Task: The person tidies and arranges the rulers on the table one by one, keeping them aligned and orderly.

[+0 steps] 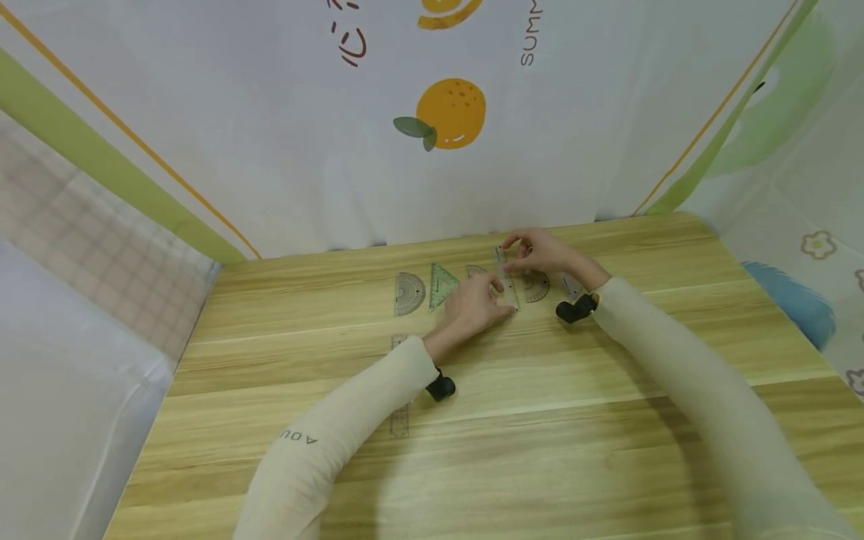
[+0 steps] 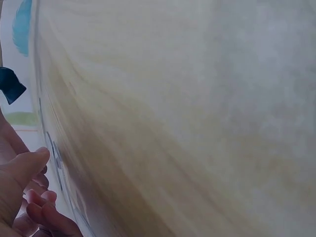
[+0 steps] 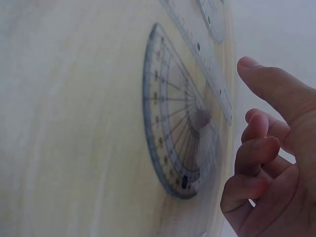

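Over the table (image 1: pixel 540 420), both hands (image 1: pixel 471 304) (image 1: pixel 543 252) curve loosely, unclenched, at a clear ruler (image 1: pixel 511 293).

On it now: clear ruler (image 3: pixel 202 59) | see-through strip, dark markings | flat, slightly slanted between two protractors (image 3: pixel 168 103)

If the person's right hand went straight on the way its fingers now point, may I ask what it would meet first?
Most likely the clear, straight plastic ruler, whose far end lies by the right hand in the head view; the hand's height is unclear, so it might pass above.
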Demonstrator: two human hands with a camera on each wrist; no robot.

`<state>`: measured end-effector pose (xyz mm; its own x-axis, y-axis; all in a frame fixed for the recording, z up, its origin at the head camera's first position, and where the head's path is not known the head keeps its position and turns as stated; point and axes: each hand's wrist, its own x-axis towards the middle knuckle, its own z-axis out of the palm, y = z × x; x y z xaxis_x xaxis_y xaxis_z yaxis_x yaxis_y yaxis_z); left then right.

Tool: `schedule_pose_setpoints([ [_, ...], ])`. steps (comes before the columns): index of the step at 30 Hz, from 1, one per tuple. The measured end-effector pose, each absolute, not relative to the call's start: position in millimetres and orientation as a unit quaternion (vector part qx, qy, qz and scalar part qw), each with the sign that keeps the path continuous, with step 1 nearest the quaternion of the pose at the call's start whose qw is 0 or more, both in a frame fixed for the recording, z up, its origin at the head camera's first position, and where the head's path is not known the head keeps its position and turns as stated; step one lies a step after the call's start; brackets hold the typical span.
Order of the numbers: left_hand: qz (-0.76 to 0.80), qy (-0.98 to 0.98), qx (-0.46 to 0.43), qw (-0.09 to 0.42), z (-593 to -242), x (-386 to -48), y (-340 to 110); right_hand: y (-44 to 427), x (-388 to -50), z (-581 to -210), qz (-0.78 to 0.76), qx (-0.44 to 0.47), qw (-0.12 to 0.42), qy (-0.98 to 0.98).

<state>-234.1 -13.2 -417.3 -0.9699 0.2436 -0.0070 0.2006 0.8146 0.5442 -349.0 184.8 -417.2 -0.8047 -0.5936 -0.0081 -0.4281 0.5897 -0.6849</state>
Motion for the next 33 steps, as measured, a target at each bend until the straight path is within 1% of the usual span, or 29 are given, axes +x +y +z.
schedule_pose_setpoints([
  [8,0.278,0.953,0.115,0.039,-416.8,-235.2,-12.1,183.8,-357.9,-415.6,-0.33,-0.285,0.112,0.893],
  [17,0.272,0.954,0.116,0.039,-416.8,-234.7,-10.0,180.4,-361.8,-413.9,-0.316,-0.267,0.124,0.902],
  [33,0.268,0.956,0.117,0.04,-418.0,-236.1,-9.4,175.8,-366.3,-412.8,-0.298,-0.274,0.135,0.904],
])
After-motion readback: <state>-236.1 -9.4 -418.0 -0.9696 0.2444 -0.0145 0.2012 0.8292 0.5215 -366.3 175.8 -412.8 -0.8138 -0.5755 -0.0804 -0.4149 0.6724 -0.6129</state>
